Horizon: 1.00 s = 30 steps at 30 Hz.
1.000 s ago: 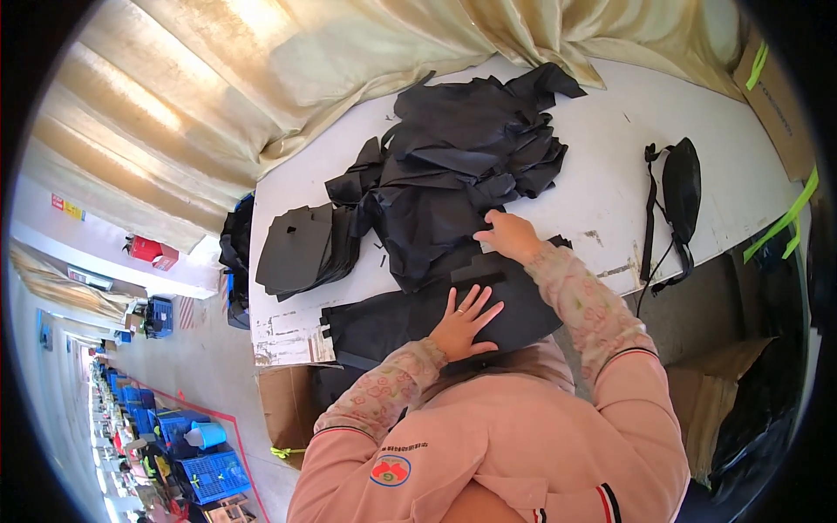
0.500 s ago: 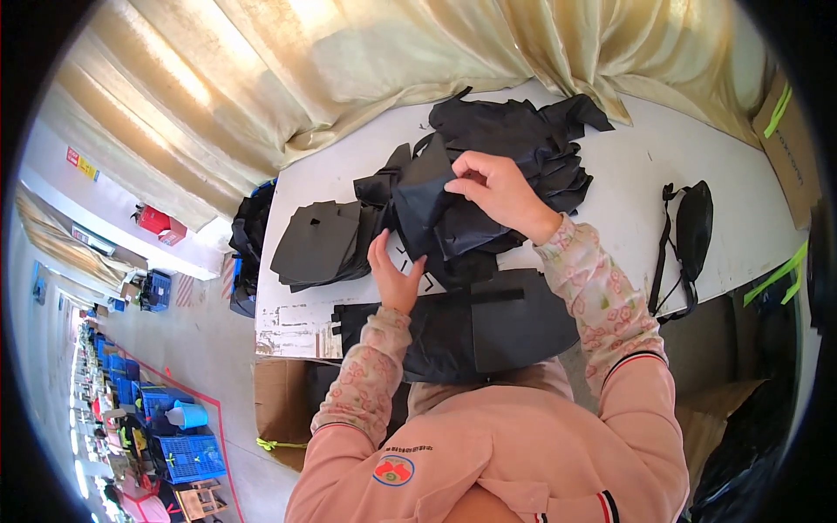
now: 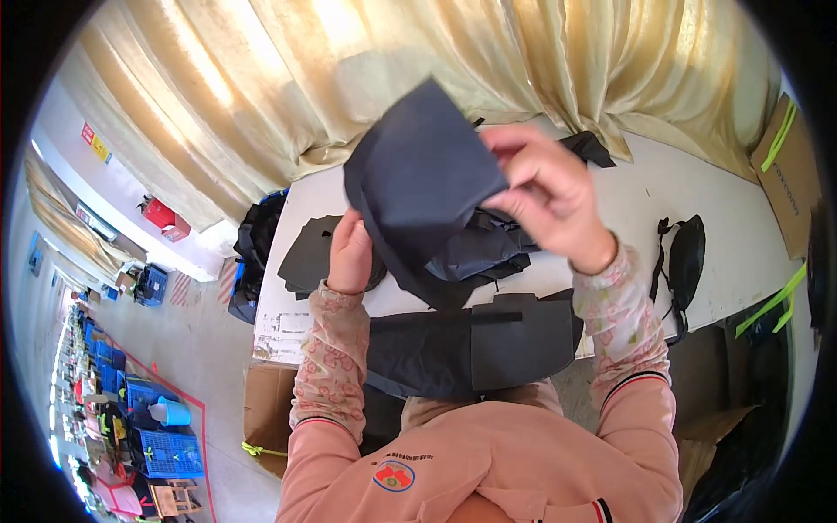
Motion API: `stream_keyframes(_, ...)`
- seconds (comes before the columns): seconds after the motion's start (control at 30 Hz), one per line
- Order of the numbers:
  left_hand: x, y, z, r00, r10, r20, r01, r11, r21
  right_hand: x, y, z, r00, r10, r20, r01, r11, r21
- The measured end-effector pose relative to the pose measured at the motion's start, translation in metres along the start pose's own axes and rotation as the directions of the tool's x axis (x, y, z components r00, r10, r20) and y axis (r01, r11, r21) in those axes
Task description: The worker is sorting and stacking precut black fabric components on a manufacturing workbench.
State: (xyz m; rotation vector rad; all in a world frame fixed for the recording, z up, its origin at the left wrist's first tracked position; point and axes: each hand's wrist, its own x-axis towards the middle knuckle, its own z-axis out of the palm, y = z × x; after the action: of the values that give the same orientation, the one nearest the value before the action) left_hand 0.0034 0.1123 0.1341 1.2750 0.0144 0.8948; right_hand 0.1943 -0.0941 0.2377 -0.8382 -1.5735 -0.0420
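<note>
Centre frame: dark fabric panel [image 3: 418, 179] raised off the white table [image 3: 697, 187], apparently for inspection. Right hand [image 3: 549, 196] pinches its upper edge; left hand [image 3: 350, 254] grips the lower edge, fingers likely closed behind cloth. Stitched panel [image 3: 475, 344] lies below.

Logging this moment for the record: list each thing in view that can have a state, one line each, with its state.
dark fabric piece: lifted off the table, held up in both hands
left hand: gripping the piece's lower edge
right hand: pinching the piece's upper right edge
dark fabric panel: lying flat at the near table edge
small black bag: lying on the white table, untouched
flat dark cut pieces: stacked by the left hand
</note>
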Motion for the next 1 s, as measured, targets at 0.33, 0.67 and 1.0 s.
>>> stream_keyframes(0.33, -0.018, -0.001, 0.049, 0.888, -0.145, 0.437, 0.006, 0.953, 0.304, -0.081, 0.026, 0.042, 0.915, 0.03, 0.403, 0.134, 0.919, -0.37)
stream_keyframes(0.67, -0.02, -0.035, 0.067, 0.823, 0.193, 0.535, -0.501, 0.69, 0.522, -0.035, -0.029, 0.041, 0.831, 0.177, 0.527, 0.071, 0.907, -0.416)
stream_keyframes(1.0, -0.02, -0.033, 0.065, 0.879, -0.385, 0.281, 0.333, 0.918, 0.215, -0.06, -0.016, 0.038, 0.864, 0.175, 0.471, 0.191, 0.753, -0.63)
